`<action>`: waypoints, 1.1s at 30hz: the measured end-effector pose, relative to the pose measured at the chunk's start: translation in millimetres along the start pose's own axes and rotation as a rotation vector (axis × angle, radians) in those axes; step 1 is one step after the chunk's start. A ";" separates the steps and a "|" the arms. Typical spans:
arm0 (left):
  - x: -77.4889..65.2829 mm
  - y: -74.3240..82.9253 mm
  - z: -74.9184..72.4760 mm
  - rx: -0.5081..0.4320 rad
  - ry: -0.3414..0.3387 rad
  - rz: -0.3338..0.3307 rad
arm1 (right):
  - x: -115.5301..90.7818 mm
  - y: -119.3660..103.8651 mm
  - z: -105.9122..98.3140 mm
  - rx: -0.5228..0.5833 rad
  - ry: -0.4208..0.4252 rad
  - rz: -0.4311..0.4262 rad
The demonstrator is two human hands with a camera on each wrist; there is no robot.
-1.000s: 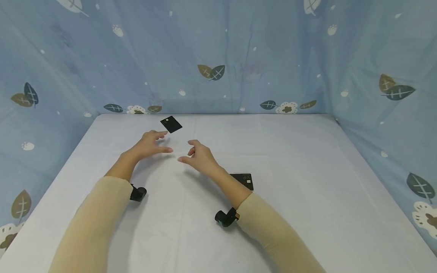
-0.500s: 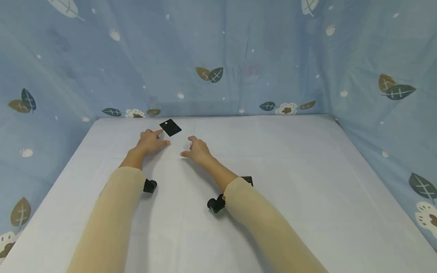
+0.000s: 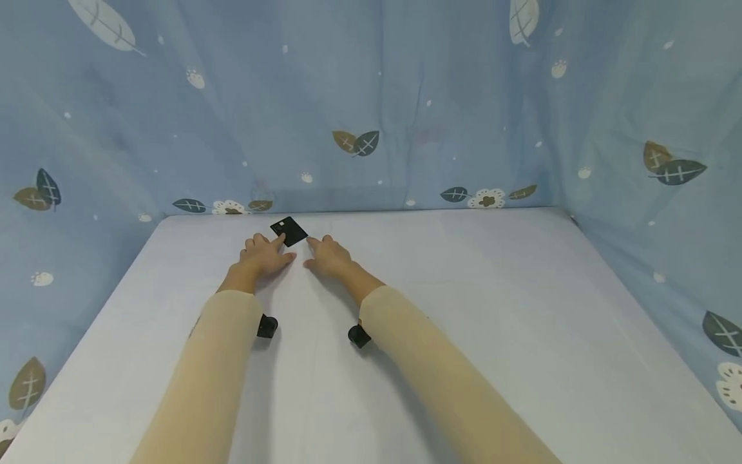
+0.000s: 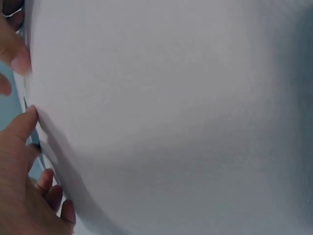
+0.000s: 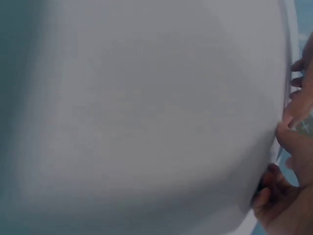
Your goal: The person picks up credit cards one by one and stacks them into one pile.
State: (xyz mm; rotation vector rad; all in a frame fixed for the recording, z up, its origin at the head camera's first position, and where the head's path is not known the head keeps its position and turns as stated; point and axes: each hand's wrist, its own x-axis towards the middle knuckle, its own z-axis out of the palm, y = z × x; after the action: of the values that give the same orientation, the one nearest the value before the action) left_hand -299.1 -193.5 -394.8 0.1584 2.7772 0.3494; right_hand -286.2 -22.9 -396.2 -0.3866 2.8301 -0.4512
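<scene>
A black card (image 3: pixel 293 231) with a small pale chip lies flat near the far edge of the white table, turned cornerwise. My left hand (image 3: pixel 262 256) reaches in from the left, its index fingertip over the card's near left edge. From the other side, my right hand (image 3: pixel 329 258) has its index fingertip right at the card's right corner. Both thumbs point toward each other just below the card, with a narrow gap between them. In the left wrist view the left hand (image 4: pixel 22 171) shows at the lower left; the right wrist view shows the right hand (image 5: pixel 291 191) at the lower right.
A white cloth-covered table (image 3: pixel 498 309) spreads below both arms. Behind it hangs a blue curtain (image 3: pixel 371 77) with leaf prints, continuing along both sides. Black wrist cameras sit at the left wrist (image 3: pixel 267 326) and right wrist (image 3: pixel 359 336). My right sleeve (image 3: pixel 429 348) covers the second card's place.
Both hands have moved to the far card, the right one coming forward and left to its corner. The second card, marked VIP, has gone out of sight behind the right sleeve.
</scene>
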 end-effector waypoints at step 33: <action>-10.9 12.9 0.1 0.100 0.001 0.069 | 6.7 -6.7 -3.2 -0.289 -0.136 0.018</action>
State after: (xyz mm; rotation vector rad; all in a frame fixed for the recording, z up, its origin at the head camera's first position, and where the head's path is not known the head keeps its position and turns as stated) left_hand -288.0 -182.7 -388.1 0.2789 2.7962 0.2278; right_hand -291.8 -30.3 -392.4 -0.4279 2.7651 -0.0083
